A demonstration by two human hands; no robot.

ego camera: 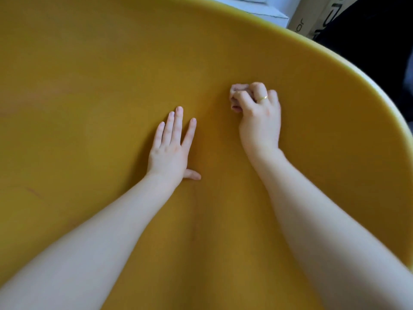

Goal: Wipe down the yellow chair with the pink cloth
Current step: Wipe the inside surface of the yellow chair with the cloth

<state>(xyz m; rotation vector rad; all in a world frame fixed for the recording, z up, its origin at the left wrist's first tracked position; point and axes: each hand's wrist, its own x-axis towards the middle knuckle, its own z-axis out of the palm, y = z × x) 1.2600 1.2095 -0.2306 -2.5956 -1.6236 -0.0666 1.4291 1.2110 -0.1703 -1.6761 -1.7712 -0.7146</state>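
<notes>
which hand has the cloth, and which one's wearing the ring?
Both are the right hand: its curled fingers grip the bunched pink cloth against the yellow chair, with a gold ring on one finger. The left hand lies flat, bare.

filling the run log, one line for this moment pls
left hand flat on yellow chair | right hand grips pink cloth on seat | wiping underway

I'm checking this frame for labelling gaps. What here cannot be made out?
- Pink cloth: head view, mostly hidden inside the right hand; its size and folds are unclear.
- Yellow chair: legs and overall shape cut off by the frame edges.
- Cardboard box: lettering cropped by the top edge, unreadable.
- Left hand: palm contact hidden beneath it.
</notes>
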